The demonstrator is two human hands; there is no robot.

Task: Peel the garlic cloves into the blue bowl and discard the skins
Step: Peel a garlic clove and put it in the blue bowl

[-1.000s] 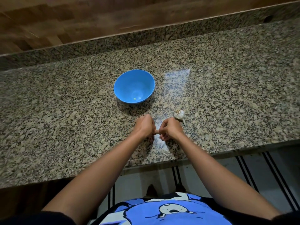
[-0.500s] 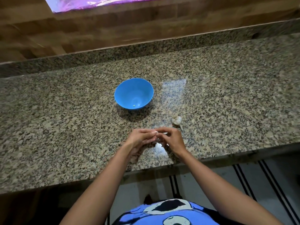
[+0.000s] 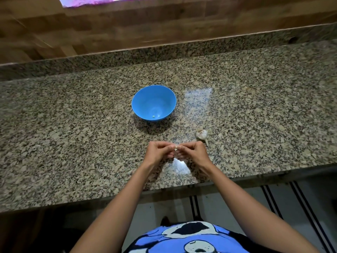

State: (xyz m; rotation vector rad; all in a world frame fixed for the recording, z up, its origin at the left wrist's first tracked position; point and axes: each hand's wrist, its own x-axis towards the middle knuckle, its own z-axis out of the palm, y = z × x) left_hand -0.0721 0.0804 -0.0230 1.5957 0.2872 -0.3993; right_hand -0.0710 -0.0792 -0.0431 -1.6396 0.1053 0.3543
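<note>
Garlic clove (image 3: 176,148) sat pinched btwn both hands, held just above the granite countertop (image 3: 73,136) near its front edge, directly in front of the person. Only a small pale bit of it showed btwn the fingertips; couldn't tell how much skin was on it.

L hand (image 3: 158,152) had thumb & forefinger closed on the clove's left end, other fingers curled under. R hand (image 3: 193,152) mirrored that, pinching the right end w/ its fingertips, remaining fingers tucked in. The two hands' fingertips met at the clove.

Garlic bulb (image 3: 202,134) lay on its side on the counter just beyond the R hand, stem pointing back toward the person. Its tip was very close to the knuckles; contact unclear.

Blue bowl (image 3: 142,101) stood upright farther back & a little left of the hands, apart from the bulb. One tiny pale-green bit (image 3: 153,116) lay at its bottom.

Behind the counter ran a low granite backsplash (image 3: 164,52), then a wood-pattern wall (image 3: 127,26). Below the counter's front edge were a white surface w/ dark stripes (image 3: 237,198) & the person's blue cartoon-print shirt (image 3: 145,241).
</note>
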